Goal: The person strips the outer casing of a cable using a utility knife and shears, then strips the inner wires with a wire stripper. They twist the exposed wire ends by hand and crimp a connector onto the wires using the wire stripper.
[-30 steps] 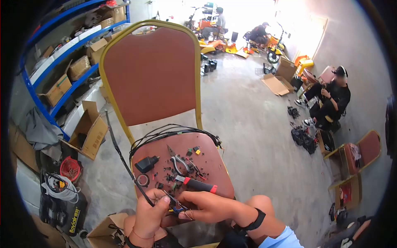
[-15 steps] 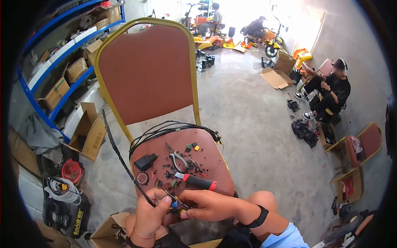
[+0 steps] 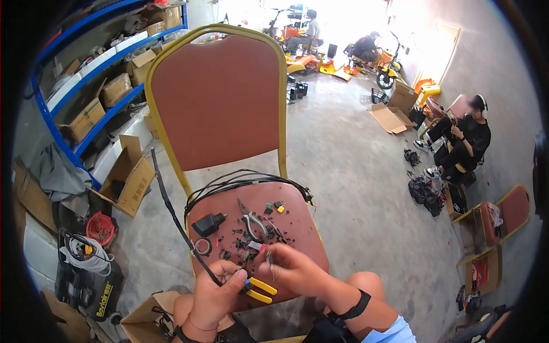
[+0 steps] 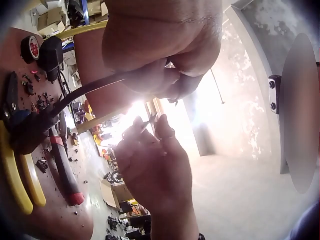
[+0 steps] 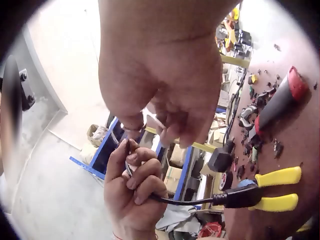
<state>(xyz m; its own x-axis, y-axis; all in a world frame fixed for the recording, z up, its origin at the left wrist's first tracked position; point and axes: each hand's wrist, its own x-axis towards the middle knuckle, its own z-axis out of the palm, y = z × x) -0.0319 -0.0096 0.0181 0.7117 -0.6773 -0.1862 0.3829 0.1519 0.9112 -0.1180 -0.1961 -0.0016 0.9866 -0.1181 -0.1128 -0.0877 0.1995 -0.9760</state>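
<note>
My left hand (image 3: pixel 214 294) grips a black cable (image 3: pixel 178 220) low over the chair seat (image 3: pixel 306 240); in the right wrist view its thumb and forefinger pinch the thin wire end. The cable leads to a black connector (image 5: pixel 237 196), which overlaps a yellow-handled hand tool (image 5: pixel 277 202) in that view. My right hand (image 3: pixel 294 271), just to the right and higher, pinches a small thin pale piece (image 5: pixel 156 120) between thumb and fingers; its exact kind I cannot tell. A red-and-black handled tool (image 4: pixel 64 167) lies on the seat, partly behind my right hand in the head view.
Grey-handled pliers (image 3: pixel 254 224), a black plug-like block (image 3: pixel 209 224), a tape roll (image 3: pixel 202 246) and dark scraps lie on the seat. Bundled cables (image 3: pixel 246 178) line its back. Shelves (image 3: pixel 74 140) and boxes stand left; a seated person (image 3: pixel 464 137) is at right.
My right hand has lifted up and away from the left hand, with the thin piece in its fingers. The yellow handles, mostly covered before, now show. My left hand keeps hold of the cable.
</note>
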